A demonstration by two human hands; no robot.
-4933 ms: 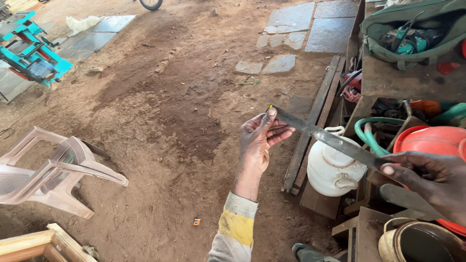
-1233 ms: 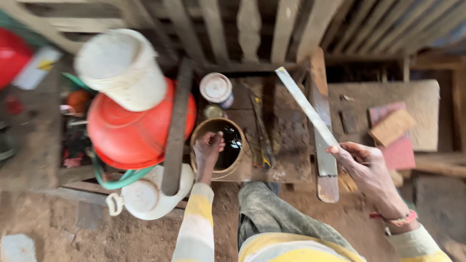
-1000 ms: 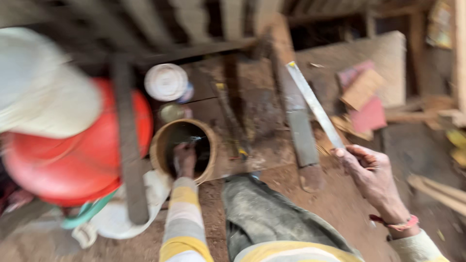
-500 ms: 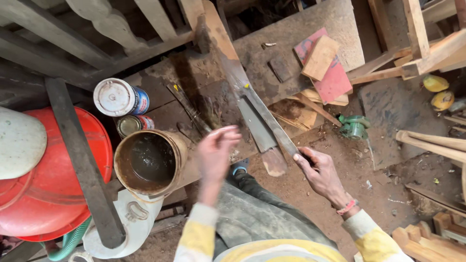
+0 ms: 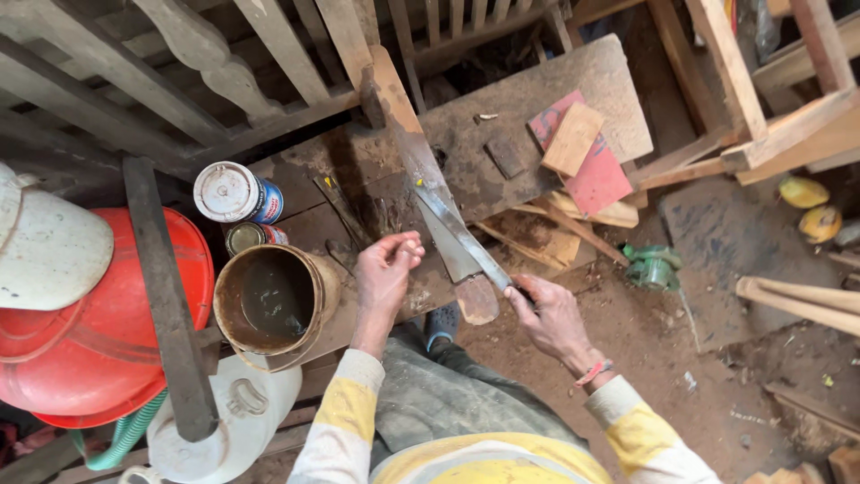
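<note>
— Wooden, mostly: what is the biggest thing down there?
— A worn plank tabletop (image 5: 502,134), dark and stained, running under pale slats. Left of it sits a red plastic basin (image 5: 98,332) with a dark flat bar (image 5: 166,296) laid across it, and a white jug (image 5: 228,421) below.
— And nearer the person?
— A rusty open bucket (image 5: 273,305) holding dark liquid, just beside the left hand (image 5: 385,273). Behind it stand two tins, one with a white lid (image 5: 235,193), one smaller (image 5: 251,237).
— What do the hands have?
— The right hand (image 5: 551,314) is closed round the handle end of a long flat metal blade (image 5: 452,229), which lies slanted on a narrow worn block (image 5: 421,170) on the tabletop. The left hand holds nothing; its fingers are bunched together, raised just beside the blade, not plainly touching it.
— Anything smaller?
— A red pad (image 5: 596,175) with a small wooden block (image 5: 573,139) on it, further right on the tabletop.
</note>
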